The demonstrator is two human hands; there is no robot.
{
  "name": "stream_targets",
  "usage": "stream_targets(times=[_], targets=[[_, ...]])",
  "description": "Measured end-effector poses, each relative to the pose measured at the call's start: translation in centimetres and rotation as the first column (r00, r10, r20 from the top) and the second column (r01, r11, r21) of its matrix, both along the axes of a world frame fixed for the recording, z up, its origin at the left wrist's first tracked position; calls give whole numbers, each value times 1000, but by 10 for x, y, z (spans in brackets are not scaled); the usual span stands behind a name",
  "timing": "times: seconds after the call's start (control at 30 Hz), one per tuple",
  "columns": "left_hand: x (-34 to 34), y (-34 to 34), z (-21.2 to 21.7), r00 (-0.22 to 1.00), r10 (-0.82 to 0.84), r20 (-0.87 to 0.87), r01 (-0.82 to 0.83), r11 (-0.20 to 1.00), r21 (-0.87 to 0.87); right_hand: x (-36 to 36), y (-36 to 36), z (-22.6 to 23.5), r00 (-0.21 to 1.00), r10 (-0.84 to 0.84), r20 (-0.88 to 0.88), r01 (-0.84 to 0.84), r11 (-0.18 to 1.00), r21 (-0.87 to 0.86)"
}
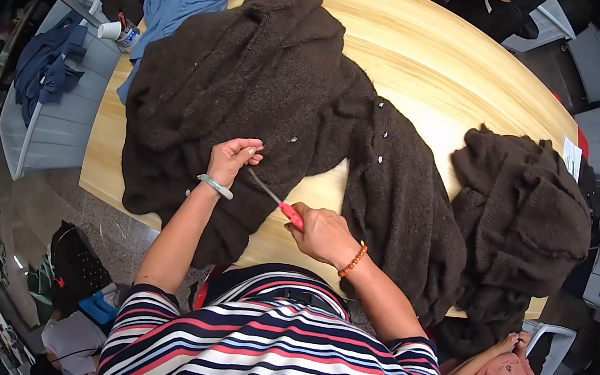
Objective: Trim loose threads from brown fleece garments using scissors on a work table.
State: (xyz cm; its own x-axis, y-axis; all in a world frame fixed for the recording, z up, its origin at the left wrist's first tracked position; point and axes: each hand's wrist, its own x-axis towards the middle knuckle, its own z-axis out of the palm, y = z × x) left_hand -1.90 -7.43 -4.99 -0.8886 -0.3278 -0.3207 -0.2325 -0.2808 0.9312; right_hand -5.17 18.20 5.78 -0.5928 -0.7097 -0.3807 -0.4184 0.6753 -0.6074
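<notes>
Tbl [437, 47] far ctr free to pass; brn knit [248, 74] blocks L, brn pile [528, 212] R.

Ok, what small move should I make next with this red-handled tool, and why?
Probably ease the red-handled tool slightly toward your left hand: your right hand grips its handle, the thin shaft points that way, and your left fingers are curled over the dark brown garment.

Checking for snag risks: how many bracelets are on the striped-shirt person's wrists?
2: a pale bangle on the left wrist, an orange beaded bracelet on the right wrist.
</notes>
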Motion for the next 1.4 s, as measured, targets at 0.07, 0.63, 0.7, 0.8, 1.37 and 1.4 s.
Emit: stream_targets(times=[0.07, 0.63, 0.7, 0.8, 1.37, 1.4], targets=[[1, 1, 2, 1000, -13, 8, 13, 1000, -13, 1, 3, -4, 998, 56, -15, -57, 996, -62], [30, 23, 69, 967, -224, -121, -87, 157, -984, -10, 29, 3, 998, -64, 2, 64, 998, -24], [47, 19, 68, 980, -194, -46, -33, 66, -997, -8, 29, 2, 998, -56, 9, 56, 998, -16], [60, 3, 55, 992, -122, 26, 19, -57, -998, -2, 26, -1, 1000, -11, -3, 11, 999, -36], [50, -9, 42, 993, -116, -13, 50, 524, -850, 21, 2, 6, 984, 179, 9, -177, 977, -121], [48, -9, 44, 988, -152, -27, 44, 442, -896, 21, 3, 5, 981, 194, 20, -189, 971, -146]])
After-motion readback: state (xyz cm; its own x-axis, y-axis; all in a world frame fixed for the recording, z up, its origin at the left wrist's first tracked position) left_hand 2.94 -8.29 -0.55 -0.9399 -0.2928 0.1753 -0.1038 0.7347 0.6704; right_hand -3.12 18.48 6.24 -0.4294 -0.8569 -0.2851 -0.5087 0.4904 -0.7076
